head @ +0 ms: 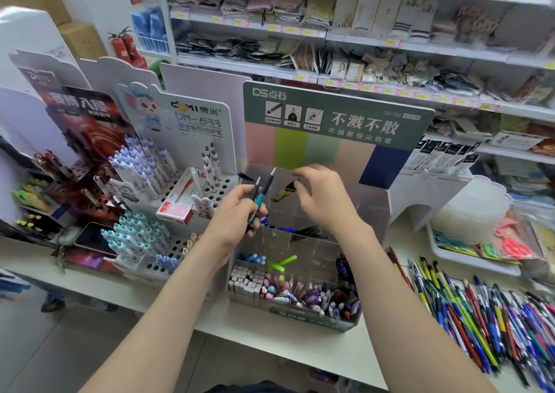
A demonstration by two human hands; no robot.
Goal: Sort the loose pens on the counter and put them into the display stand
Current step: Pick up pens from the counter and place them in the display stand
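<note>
**Sorting in progress.** We are gripping two pens (259, 195) in the left hand (240, 212), one with a teal grip and one dark. They are fanned apart with their ends upward, probably so that each can be taken off singly while this hand is serving as the reserve. The right hand (322, 200) is hovering just beside it above the rear cells of the clear display stand (309, 317), with its wrist raised and fingers curling downward. A yellow-and-black pen (285, 193) is slanting into a cell right at those fingertips. Blur is preventing us from telling whether they are pinching its end or are clear of it. Both forearms are reaching forward over the surface (270, 341) and converging above the stand, whose front cells, below the wrists, are holding pens grouped by colour. The loose pens (480, 317) are lying heaped on the surface, well outside the right forearm, so we are judging much sorting to remain.
</note>
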